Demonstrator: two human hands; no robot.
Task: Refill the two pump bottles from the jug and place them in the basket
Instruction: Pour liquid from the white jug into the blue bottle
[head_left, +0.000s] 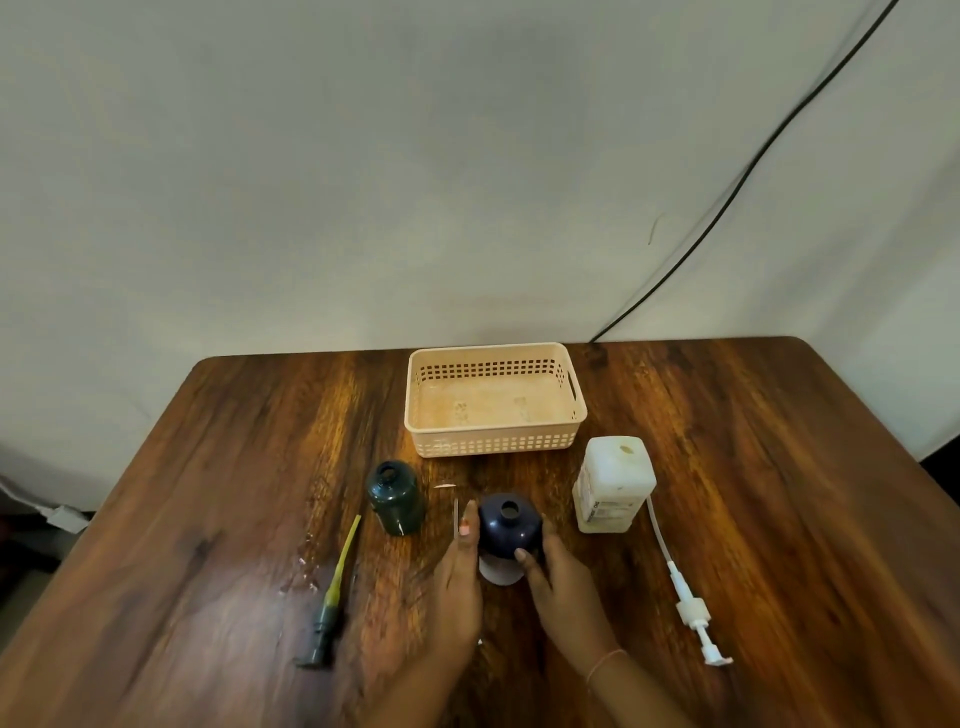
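Note:
A navy pump bottle with a white label stands uncapped near the table's middle. My right hand wraps around its right side, thumb on the front. My left hand lies flat against the bottle's left side with its fingers straight; a thin grey stick shows beside the fingertips, and I cannot tell whether it is held. To the left, a dark green bottle stands uncapped. The white jug stands open on the right. Behind them sits an empty peach basket.
A green pump with a yellow tube lies on the left, near small wet spots. A white pump with its tube lies right of the jug. A black cable runs down the wall to the wooden table.

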